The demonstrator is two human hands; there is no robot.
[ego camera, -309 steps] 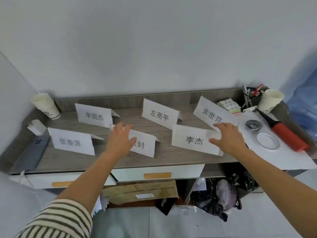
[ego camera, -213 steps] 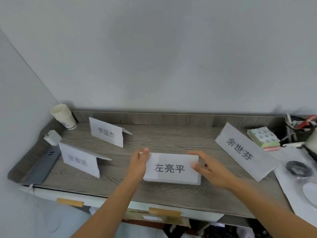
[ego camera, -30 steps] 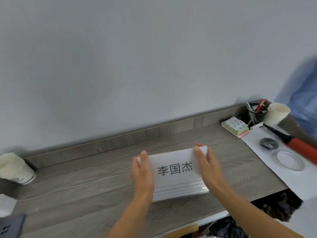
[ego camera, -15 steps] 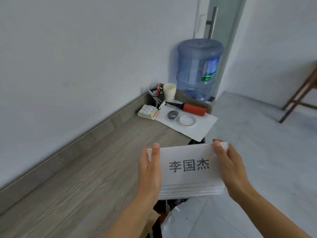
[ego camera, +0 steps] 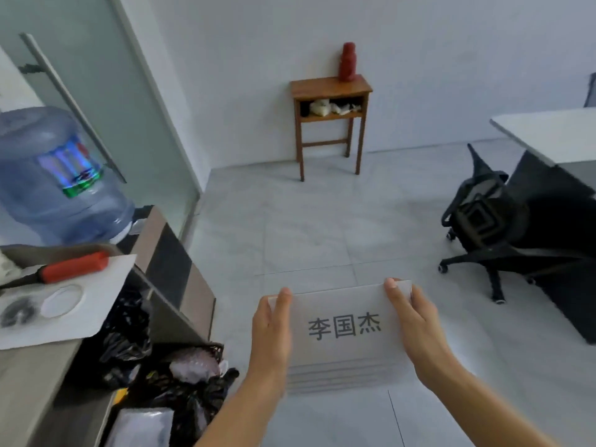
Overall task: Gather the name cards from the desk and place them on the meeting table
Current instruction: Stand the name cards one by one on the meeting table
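So the stack of name cards (ego camera: 346, 337) is off the bench (ego camera: 29, 359) and up in the air over the floor, held flat-ish with the printed face up. The left hand (ego camera: 271, 333) is closed on the left short edge, thumb on top and the rest of the fingers hidden under it, and the right hand (ego camera: 416, 324) does the same on the right edge. You can see several layered edges along the near side, so it looks like the whole lot is in there.

This bit is just the carry, I'd say. To do it well, keep both thumbs pressing down so the folded cards don't fan out or slide off each other, and keep the stack level. Loose paper like this slips easily if you tilt it.

What I take to be the meeting table (ego camera: 548, 133) is the white top at the right edge, well apart from the hands. The black office chair (ego camera: 483, 221) sits right against its near side, so it's probably the main thing in the way; better to go around it or approach another edge.

Other stuff: water jug (ego camera: 54, 175) and a red-handled tool (ego camera: 71, 267) on the left, bags of rubbish (ego camera: 180, 382) under the bench, and a small wooden stand (ego camera: 330, 101) against the far wall. None of those block the route.
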